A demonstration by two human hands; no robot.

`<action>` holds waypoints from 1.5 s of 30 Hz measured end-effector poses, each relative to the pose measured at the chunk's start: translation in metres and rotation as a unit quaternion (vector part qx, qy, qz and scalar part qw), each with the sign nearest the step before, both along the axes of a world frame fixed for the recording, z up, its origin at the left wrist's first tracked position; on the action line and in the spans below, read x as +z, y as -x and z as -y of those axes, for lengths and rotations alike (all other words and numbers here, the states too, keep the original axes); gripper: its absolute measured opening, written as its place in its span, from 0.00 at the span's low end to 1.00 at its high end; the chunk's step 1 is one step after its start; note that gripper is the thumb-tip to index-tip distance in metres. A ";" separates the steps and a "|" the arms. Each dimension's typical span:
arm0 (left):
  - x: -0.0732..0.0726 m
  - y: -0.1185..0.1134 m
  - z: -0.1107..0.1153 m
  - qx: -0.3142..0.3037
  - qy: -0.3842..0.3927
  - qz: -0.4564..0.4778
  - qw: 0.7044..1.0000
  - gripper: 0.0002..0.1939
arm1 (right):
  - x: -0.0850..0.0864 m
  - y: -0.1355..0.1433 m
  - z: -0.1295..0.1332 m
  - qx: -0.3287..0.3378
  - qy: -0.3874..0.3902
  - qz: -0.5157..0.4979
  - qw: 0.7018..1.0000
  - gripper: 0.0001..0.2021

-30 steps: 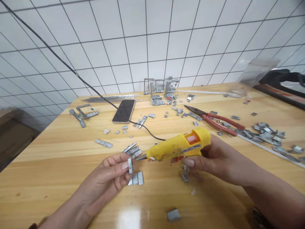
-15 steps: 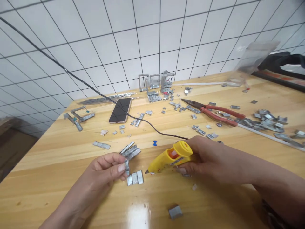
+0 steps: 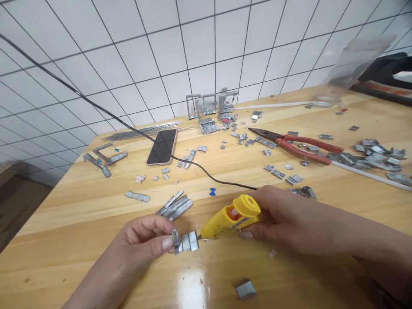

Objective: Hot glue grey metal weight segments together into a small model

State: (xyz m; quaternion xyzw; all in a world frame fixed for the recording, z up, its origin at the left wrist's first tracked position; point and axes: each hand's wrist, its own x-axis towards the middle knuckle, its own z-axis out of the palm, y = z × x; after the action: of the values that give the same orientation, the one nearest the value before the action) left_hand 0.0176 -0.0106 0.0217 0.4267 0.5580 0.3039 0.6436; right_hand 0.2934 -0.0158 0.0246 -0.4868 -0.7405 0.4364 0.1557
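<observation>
My left hand (image 3: 146, 240) pinches a small bent metal piece (image 3: 175, 241) between thumb and fingers, at the left end of a short row of flat silver segments (image 3: 189, 241) on the wooden table. My right hand (image 3: 273, 216) is wrapped round a yellow glue gun (image 3: 230, 216). Its dark nozzle points left and is at the right edge of the row. Behind my left hand lies a bundle of metal strips (image 3: 176, 206). A small blue piece (image 3: 213, 192) is on the table behind the gun.
Red-handled pliers (image 3: 302, 146), a phone (image 3: 162, 146) and a black cable (image 3: 206, 171) lie farther back. Small metal frames (image 3: 209, 105) stand near the tiled wall. A metal pile (image 3: 376, 156) is at right, a loose piece (image 3: 245, 290) in front.
The metal piece in my left hand has moved slightly right and down, onto the row's left end. The glue gun's nozzle has come closer to the row's right edge. The view has shifted slightly.
</observation>
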 end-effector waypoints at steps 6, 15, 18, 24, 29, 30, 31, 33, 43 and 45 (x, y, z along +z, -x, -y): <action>-0.004 0.003 0.000 -0.025 -0.003 -0.014 1.000 0.13 | -0.001 -0.001 0.002 -0.005 -0.004 -0.002 1.000 0.04; -0.016 0.011 -0.007 -0.066 0.004 -0.006 0.998 0.10 | 0.006 0.002 -0.002 0.012 0.027 0.006 1.000 0.05; -0.017 0.013 -0.007 -0.071 0.001 -0.003 0.997 0.10 | 0.006 0.001 -0.002 0.016 0.027 0.001 1.000 0.06; -0.012 0.010 -0.005 -0.068 0.006 -0.002 0.998 0.10 | 0.003 -0.002 0.001 0.005 0.038 0.005 0.999 0.07; -0.008 0.007 -0.005 -0.061 0.013 0.003 0.998 0.11 | 0.006 0.001 0.002 0.007 0.015 -0.013 1.000 0.05; -0.008 0.007 -0.005 -0.059 0.013 0.002 0.998 0.11 | 0.006 0.001 0.002 0.008 0.010 -0.023 1.000 0.04; -0.008 0.007 -0.005 -0.056 0.013 0.000 0.998 0.11 | 0.006 0.001 0.002 0.007 0.008 -0.027 1.000 0.04; -0.008 0.007 -0.004 -0.053 0.015 -0.003 0.998 0.12 | 0.006 -0.001 0.002 0.002 0.020 -0.019 1.000 0.05; 0.001 -0.002 0.002 -0.028 0.014 -0.014 0.999 0.14 | 0.004 -0.001 0.000 0.009 0.022 0.006 1.000 0.07; 0.000 -0.002 0.002 -0.023 0.015 -0.013 1.000 0.14 | 0.004 -0.001 0.001 0.010 0.032 0.011 0.999 0.07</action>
State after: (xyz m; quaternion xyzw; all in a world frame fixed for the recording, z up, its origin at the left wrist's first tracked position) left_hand 0.0195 -0.0123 0.0220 0.4336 0.5613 0.2750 0.6491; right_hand 0.2945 -0.0164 0.0288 -0.4885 -0.7327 0.4563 0.1274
